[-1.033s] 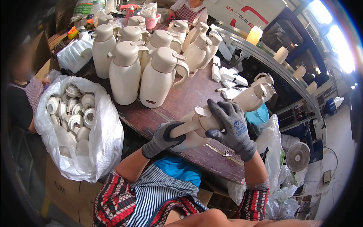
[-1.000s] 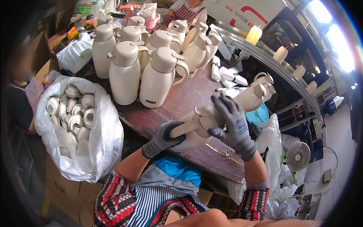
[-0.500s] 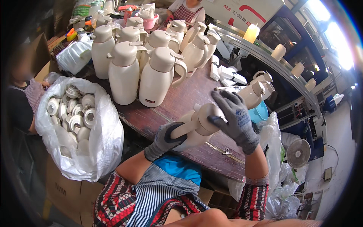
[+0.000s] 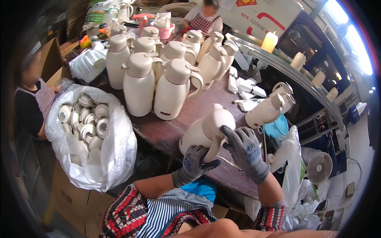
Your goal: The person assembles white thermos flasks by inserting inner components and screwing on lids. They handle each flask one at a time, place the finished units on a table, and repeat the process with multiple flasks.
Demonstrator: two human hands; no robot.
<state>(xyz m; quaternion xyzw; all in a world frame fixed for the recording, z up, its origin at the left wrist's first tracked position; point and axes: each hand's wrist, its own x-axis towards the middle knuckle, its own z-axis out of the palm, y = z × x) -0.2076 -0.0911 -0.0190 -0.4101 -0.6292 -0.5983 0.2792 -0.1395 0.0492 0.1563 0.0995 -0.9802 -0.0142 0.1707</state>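
A cream vacuum jug (image 4: pixel 194 133) lies tilted over the near part of the table, its lid (image 4: pixel 222 121) up and to the right and its handle (image 4: pixel 214 148) toward me. My left hand (image 4: pixel 193 164), in a grey glove, grips the jug low at the handle, thumb stretched out beneath. My right hand (image 4: pixel 247 152), gloved too, has its index finger and thumb against the back of the lid, where the handle joins. The palm side of both hands is hidden. Beyond stand several similar lidded jugs (image 4: pixel 172 95) in a close group.
At left, a plastic bag (image 4: pixel 115 154) holds many round cream parts. To the right are more jugs (image 4: pixel 264 111), a light-blue tub (image 4: pixel 276 127), white packets (image 4: pixel 250 87) and a fan (image 4: pixel 319 166). One person (image 4: pixel 33 91) is at left, another (image 4: pixel 202 20) across the table.
The jug has turned so that its handle points toward me. My right hand has slid from the lid's top to its back, and my left hand has shifted right and lower.
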